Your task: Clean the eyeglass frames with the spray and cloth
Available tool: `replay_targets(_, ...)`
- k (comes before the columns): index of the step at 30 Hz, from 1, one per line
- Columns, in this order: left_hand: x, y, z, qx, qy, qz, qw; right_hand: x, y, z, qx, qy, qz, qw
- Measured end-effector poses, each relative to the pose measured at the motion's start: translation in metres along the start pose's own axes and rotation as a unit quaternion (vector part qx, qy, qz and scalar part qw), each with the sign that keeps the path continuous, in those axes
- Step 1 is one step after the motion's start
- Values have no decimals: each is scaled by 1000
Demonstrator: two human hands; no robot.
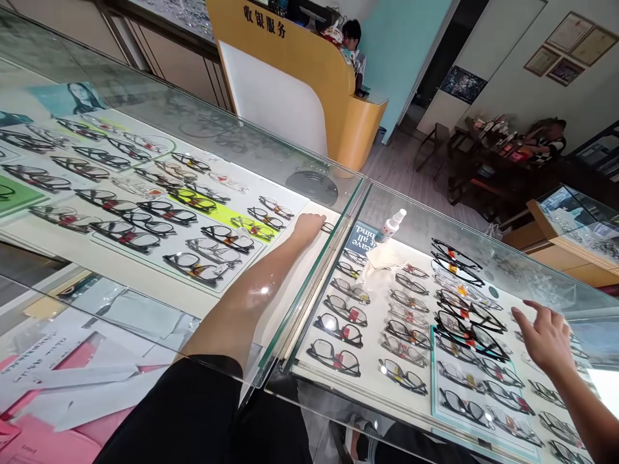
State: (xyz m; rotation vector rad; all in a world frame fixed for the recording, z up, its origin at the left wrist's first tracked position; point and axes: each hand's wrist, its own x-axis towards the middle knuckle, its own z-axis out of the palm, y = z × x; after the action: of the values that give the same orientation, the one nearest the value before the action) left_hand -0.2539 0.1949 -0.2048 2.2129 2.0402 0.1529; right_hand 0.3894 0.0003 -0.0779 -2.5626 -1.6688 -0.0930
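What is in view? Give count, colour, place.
Glass counter sections: two, clear, foreground, side by side
Eyeglasses: dozens, mostly dark, rows in both sections
Spray bottle: one, white-capped, back of right section
Cloth or tissue: one, cream, before the bottle
Sign: one, dark, beside the bottle
Papers: several, white and pink, lower left
Desk: one, yellow and white, behind counter
Wall frames: four, brown, upper right
Cabinet: one, wood and glass, far right
People: two, colours unclear, background
Left hand: one, black sleeve, beside divider
Right hand: one, bare, over right section's eyeglasses
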Motion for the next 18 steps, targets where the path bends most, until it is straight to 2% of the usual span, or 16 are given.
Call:
replay_targets(3,-16,1,-9,-6,3,-23,1000,1,-2,0,-3,0,10,1000)
replay_targets(6,-48,-2,-17,-8,3,-48,999,3,-4,2,-2,2,13,1000)
replay_targets(9,-93,-6,-24,3,-18,-73,997,5,-5,5,-2,0,0,1000)
replay_targets(12,-145,-7,-34,19,-66,-92,993,6,-10,9,11,-4,-8,1000)
replay_targets(16,-215,-7,-61,40,-144,-106,983,3,-23,8,27,-13,-12,999)
replay_targets(18,-249,-10,-74,45,-186,-93,977,1,-29,7,36,-20,-22,999)
